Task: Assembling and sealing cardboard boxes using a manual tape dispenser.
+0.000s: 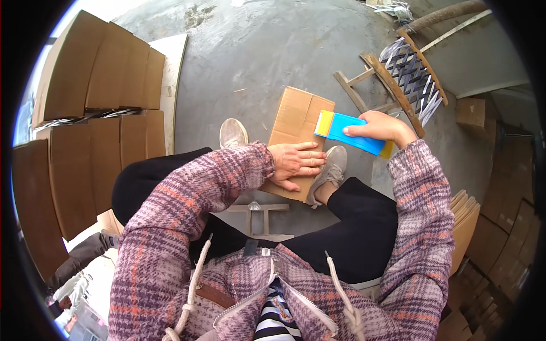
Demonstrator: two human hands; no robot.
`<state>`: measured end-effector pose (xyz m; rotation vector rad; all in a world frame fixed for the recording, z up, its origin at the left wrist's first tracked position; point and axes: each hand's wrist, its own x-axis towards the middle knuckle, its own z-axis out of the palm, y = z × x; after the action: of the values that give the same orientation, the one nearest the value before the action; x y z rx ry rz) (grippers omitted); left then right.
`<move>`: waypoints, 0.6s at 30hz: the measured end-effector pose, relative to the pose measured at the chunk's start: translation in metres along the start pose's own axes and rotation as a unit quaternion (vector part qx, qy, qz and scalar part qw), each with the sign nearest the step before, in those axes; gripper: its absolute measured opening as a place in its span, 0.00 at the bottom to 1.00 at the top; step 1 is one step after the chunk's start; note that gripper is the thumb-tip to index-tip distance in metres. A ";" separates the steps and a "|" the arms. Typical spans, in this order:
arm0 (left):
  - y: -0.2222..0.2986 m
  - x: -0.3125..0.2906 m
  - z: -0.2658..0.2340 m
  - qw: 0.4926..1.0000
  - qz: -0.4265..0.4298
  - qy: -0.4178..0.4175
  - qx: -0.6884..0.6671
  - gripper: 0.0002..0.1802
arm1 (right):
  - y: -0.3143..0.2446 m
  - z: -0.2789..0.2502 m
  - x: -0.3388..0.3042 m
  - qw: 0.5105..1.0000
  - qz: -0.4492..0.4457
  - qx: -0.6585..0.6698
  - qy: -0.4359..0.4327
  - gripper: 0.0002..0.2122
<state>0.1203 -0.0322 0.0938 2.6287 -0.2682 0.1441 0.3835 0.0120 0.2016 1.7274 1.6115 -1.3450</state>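
Note:
A flat brown cardboard box (291, 116) lies on the floor between my feet, tilted a little from upright in view. My left hand (293, 163) presses palm down on its near part, fingers stretched out. My right hand (380, 129) grips a flat blue tool (347, 132) with yellow ends; it looks like a tape dispenser, but its exact kind is unclear. The tool's left yellow end is over the box's right edge; whether it touches the cardboard I cannot tell.
Large brown cartons (71, 165) are stacked at the left. A wooden stool (398, 85) with a woven strap seat lies at the upper right. My shoes (335, 170) flank the box. Folded cardboard (465, 221) and more cartons (506, 193) stand at the right.

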 end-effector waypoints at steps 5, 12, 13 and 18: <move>0.002 -0.003 -0.008 0.996 -0.067 0.066 -0.011 0.38 | 0.004 0.000 0.005 1.000 0.012 -0.007 -0.010 0.38; 0.005 -0.002 -0.005 0.915 -0.350 0.189 0.070 0.43 | 0.017 0.002 0.011 1.000 -0.003 0.020 -0.004 0.39; 0.006 -0.001 -0.006 0.914 -0.360 0.167 0.088 0.44 | 0.018 0.002 0.011 0.999 -0.003 0.036 -0.013 0.42; 0.008 0.000 -0.006 0.914 -0.366 0.152 0.083 0.44 | 0.018 0.004 0.011 0.999 -0.004 0.036 -0.023 0.43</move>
<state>0.1182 -0.0362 0.1031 2.6268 0.8610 0.3190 0.3971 0.0103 0.1849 1.7198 1.5641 -1.4527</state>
